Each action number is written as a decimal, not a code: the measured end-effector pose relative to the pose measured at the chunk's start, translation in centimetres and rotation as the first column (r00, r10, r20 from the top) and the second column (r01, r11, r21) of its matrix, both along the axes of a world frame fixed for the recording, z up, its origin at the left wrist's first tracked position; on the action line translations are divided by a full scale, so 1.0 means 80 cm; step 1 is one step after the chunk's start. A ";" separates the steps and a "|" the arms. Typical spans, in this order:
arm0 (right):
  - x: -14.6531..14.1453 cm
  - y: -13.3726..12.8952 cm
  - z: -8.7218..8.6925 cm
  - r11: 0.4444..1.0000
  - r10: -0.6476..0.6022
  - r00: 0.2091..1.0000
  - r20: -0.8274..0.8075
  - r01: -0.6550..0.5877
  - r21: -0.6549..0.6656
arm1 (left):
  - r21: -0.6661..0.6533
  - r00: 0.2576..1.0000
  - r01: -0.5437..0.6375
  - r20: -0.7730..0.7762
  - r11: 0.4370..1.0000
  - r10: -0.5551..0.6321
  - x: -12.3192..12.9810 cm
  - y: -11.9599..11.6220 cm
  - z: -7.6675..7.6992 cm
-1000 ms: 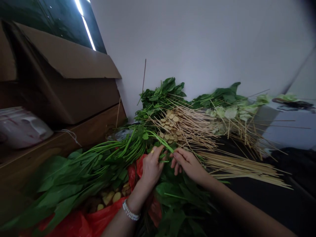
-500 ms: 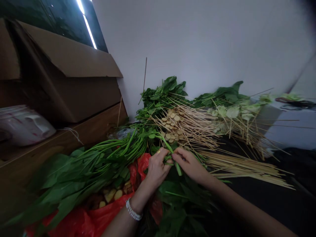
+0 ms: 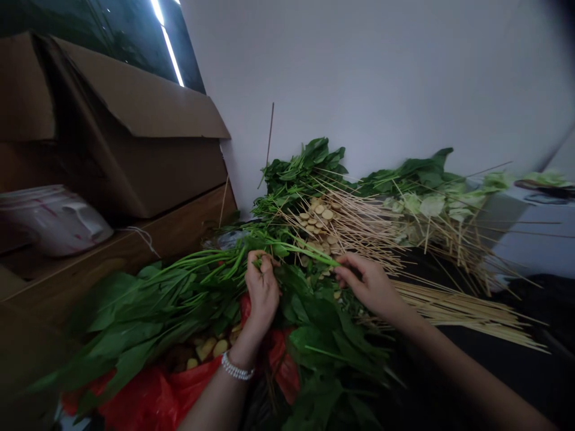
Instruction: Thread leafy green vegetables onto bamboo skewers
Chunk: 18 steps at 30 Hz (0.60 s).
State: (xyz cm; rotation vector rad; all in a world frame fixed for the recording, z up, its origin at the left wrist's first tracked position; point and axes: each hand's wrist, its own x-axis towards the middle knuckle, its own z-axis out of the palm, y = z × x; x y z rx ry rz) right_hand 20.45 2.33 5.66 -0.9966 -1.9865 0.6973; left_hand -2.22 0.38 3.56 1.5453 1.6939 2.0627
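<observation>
My right hand pinches the cut end of a green leafy-vegetable stem, which runs up and left from my fingertips. My left hand, a beaded bracelet on its wrist, is closed with a bit of green leaf showing between its fingers. Left of it lies a bunch of long-stemmed greens. Broad dark leaves spread below and between my hands. Just beyond the held stem are potato slices threaded on thin wooden skewers.
A red plastic bag with cut potato pieces sits at the lower left. Loose skewers lie at right, below skewered pale cabbage leaves. A cardboard box and a white plastic container stand at left.
My hands were together on the green stem and have moved apart. My left hand went left with a bit of green; my right hand moved right, holding the stem's end.
</observation>
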 end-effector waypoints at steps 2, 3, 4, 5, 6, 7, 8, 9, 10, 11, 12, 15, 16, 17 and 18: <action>0.003 0.002 0.003 0.999 -0.024 0.999 0.033 0.023 0.034 | -0.010 1.000 -0.025 -0.013 1.000 0.025 0.000 -0.001 0.000; 0.005 0.003 0.005 0.998 -0.033 0.998 0.052 0.030 0.048 | 0.004 0.998 -0.043 -0.045 0.999 0.043 0.000 -0.001 0.000; 0.006 0.003 0.007 0.998 -0.038 0.997 0.069 0.034 0.059 | 0.022 0.995 -0.054 -0.088 0.998 0.055 0.000 0.000 0.000; 0.007 0.003 0.008 0.997 -0.041 0.996 0.083 0.036 0.067 | 0.046 0.989 -0.056 -0.135 0.997 0.062 -0.001 0.000 0.001; 0.008 0.003 0.009 0.997 -0.044 0.994 0.095 0.037 0.073 | 0.073 0.980 -0.047 -0.189 0.996 0.060 -0.001 0.001 0.001; 0.008 0.002 0.011 0.996 -0.043 0.993 0.107 0.035 0.079 | 0.096 0.967 -0.031 -0.247 0.995 0.054 -0.001 0.001 0.001; 0.009 0.002 0.011 0.996 -0.038 0.992 0.121 0.027 0.085 | 0.112 0.951 -0.013 -0.305 0.994 0.047 -0.002 0.002 0.001; 0.009 0.002 0.012 0.996 -0.029 0.990 0.135 0.017 0.091 | 0.120 0.932 0.001 -0.360 0.993 0.043 -0.002 0.002 0.000; 0.009 0.001 0.012 0.995 -0.021 0.989 0.149 0.007 0.095 | 0.125 0.913 0.009 -0.405 0.992 0.043 -0.002 0.002 -0.001; 0.009 0.001 0.013 0.995 -0.017 0.987 0.160 0.001 0.099 | 0.129 0.899 0.014 -0.435 0.992 0.044 -0.003 0.003 -0.002; 0.010 0.001 0.013 0.995 -0.023 0.985 0.170 0.005 0.104 | 0.137 0.890 0.016 -0.453 0.990 0.048 -0.003 0.003 -0.003; 0.010 0.002 0.013 0.988 -0.104 0.978 0.182 0.079 0.136 | 0.185 0.875 0.013 -0.478 0.983 0.078 -0.004 0.002 -0.006; 0.010 0.002 0.014 0.982 -0.141 0.974 0.176 0.115 0.152 | 0.200 0.869 0.003 -0.486 0.980 0.096 -0.005 0.002 -0.006; 0.011 0.003 0.014 0.974 -0.177 0.970 0.165 0.149 0.168 | 0.204 0.860 -0.012 -0.498 0.979 0.114 -0.005 0.003 -0.007; 0.011 0.003 0.015 0.968 -0.203 0.967 0.152 0.175 0.181 | 0.191 0.847 -0.025 -0.517 0.981 0.122 -0.005 0.003 -0.008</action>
